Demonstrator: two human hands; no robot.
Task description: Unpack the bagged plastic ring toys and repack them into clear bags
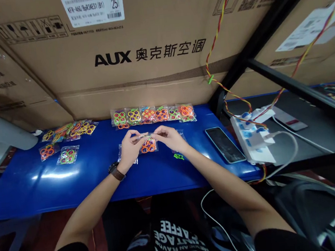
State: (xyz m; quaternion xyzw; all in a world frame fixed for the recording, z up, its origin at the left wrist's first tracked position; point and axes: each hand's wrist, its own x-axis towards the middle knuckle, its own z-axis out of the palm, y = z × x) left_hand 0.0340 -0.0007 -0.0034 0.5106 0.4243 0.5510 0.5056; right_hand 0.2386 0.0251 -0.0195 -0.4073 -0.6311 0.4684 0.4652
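A small clear plastic bag with orange ring-shaped pieces (148, 145) is between my hands above the blue table. My left hand (130, 148), with a dark watch on its wrist, pinches the bag's upper edge with thumb and forefinger. From the other side my right hand (170, 138) pinches the same edge, fingertips close to the left ones. What lies right between the fingertips is partly hidden. Near my right wrist is a loose green plastic piece (178, 156). Other clear bags lie partly behind my left hand and near my right hand.
Several filled bags (134, 115) form a row against a large cardboard box (150, 83). More bags (76, 129) are heaped at the left, with a bag of green rings (67, 155) in front. On the right are a phone (225, 145) and a white power strip (252, 139) with cables.
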